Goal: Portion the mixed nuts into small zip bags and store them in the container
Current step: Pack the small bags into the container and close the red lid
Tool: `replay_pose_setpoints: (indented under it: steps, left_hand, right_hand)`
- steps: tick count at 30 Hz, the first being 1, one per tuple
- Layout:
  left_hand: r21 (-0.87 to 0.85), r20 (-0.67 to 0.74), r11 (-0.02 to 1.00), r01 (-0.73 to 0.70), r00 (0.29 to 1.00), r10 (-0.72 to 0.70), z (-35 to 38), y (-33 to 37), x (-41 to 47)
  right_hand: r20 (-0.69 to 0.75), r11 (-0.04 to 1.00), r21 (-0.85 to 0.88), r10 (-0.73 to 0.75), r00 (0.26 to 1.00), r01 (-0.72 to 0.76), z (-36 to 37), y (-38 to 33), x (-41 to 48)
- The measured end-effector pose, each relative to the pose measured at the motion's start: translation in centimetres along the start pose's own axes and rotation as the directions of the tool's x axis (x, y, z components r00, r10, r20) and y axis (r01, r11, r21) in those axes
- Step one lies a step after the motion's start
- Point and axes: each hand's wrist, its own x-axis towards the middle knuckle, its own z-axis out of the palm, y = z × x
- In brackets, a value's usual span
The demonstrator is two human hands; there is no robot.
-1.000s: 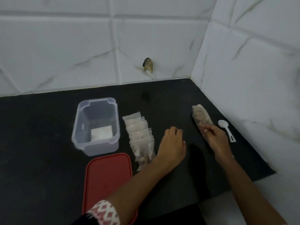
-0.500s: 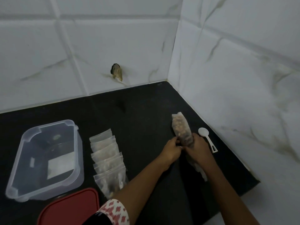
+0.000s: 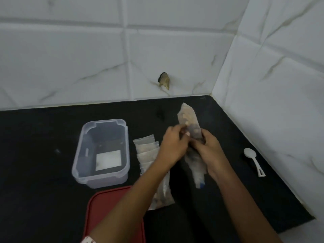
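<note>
The open container [image 3: 103,121] stands left of the left hand on the black counter [image 3: 43,155], with its red lid [image 3: 108,207] nearer the person. A row of filled small zip bags [image 3: 147,151] runs beneath the left forearm. The left hand [image 3: 172,148], flat on the counter a second ago, now pinches the nut bag [image 3: 189,120], which the right hand [image 3: 208,151] grips and has raised. They are apparently closing it, though blur hides its mouth, so portioning looks finished and storing comes next. A white spoon [image 3: 253,160] lies right of the right hand. Nothing lies between the bags and the container.
</note>
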Motion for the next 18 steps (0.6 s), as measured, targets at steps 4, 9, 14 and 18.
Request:
replay_pose_setpoints:
  steps: [4,9,14,18]
  left_hand:
    - [0.064,-0.120,0.997,0.044,0.992,-0.036,-8.3,-1.2,-1.4]
    - [-0.004,-0.259,0.992,0.130,0.958,-0.126,-15.8,-3.7,-4.1]
    - [-0.015,-0.263,0.975,0.220,0.940,-0.216,-18.7,-7.1,-5.1]
    - [0.208,-0.206,0.929,0.307,0.942,-0.265,-18.1,-9.0,-4.7]
  right_hand:
    - [0.182,0.994,0.106,-0.048,0.982,0.029,6.8,-2.0,-0.5]
    - [0.363,0.997,0.059,-0.061,0.930,0.042,14.0,-3.5,-0.8]
    - [0.513,0.996,-0.080,0.004,0.859,0.043,18.2,-3.7,-0.4]
    - [0.546,0.974,-0.227,0.146,0.825,-0.022,19.6,-2.8,0.3]
